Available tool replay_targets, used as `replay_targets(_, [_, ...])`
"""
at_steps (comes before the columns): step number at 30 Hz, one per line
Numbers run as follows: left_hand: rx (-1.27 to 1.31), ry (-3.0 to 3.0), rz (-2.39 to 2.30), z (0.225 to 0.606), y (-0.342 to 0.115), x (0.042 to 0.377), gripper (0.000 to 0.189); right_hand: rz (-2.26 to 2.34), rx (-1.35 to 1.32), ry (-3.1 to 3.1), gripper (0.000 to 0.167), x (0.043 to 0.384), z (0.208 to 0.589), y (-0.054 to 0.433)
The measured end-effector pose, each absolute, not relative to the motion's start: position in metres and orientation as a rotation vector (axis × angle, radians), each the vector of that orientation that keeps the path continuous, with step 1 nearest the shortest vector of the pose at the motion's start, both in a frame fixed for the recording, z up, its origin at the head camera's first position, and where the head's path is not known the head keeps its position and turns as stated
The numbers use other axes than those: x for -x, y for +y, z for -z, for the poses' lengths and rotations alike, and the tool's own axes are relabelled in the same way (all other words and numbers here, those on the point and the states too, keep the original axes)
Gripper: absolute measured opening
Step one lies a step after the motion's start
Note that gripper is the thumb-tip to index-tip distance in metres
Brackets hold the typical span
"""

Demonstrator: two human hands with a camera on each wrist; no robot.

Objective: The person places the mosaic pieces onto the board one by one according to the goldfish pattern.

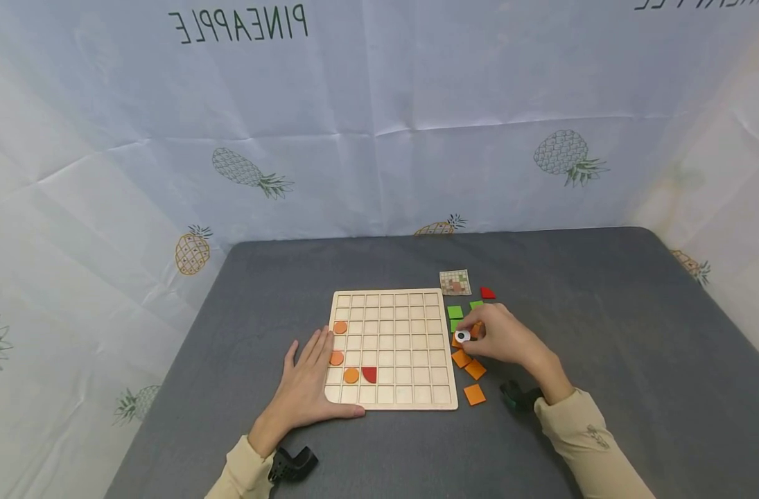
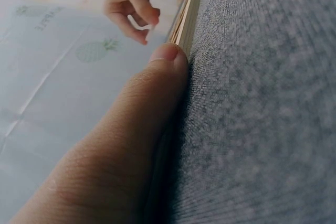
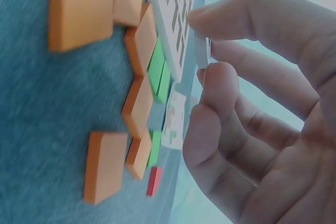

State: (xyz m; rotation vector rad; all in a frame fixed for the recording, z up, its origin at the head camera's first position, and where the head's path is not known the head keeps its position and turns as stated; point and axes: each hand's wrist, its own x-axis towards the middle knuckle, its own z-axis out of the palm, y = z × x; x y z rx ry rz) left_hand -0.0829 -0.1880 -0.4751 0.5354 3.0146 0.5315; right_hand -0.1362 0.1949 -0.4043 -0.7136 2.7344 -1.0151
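A wooden grid board (image 1: pixel 413 357) lies on the dark table. My left hand (image 1: pixel 304 388) rests at its lower left corner, fingers straight along the left edge and thumb (image 2: pixel 163 72) against the near edge. Beside the board's right edge, my right hand (image 1: pixel 504 336) pinches a small white disc with a black dot (image 1: pixel 462 336), above the loose tiles. From the right wrist view the disc (image 3: pixel 202 50) shows edge-on between thumb and fingertips. On the board sit orange discs (image 1: pixel 351 375) near the left side and a red quarter-circle piece (image 1: pixel 369 375).
Right of the board lie several orange square tiles (image 1: pixel 475 395), green square tiles (image 1: pixel 455 312) and a red quarter-circle piece (image 1: pixel 488 293). A small printed pattern card (image 1: pixel 455 283) lies by the far right corner. A pineapple-print cloth (image 1: pixel 379 173) hangs behind the table.
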Motion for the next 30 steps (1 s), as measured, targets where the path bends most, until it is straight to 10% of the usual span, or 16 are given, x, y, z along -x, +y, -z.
replay_targets(30, [-0.52, 3.003, -0.544, 0.476, -0.187, 0.084, 0.147, 1.251, 0.742, 2.731, 0.027, 0.141, 0.409, 0.122])
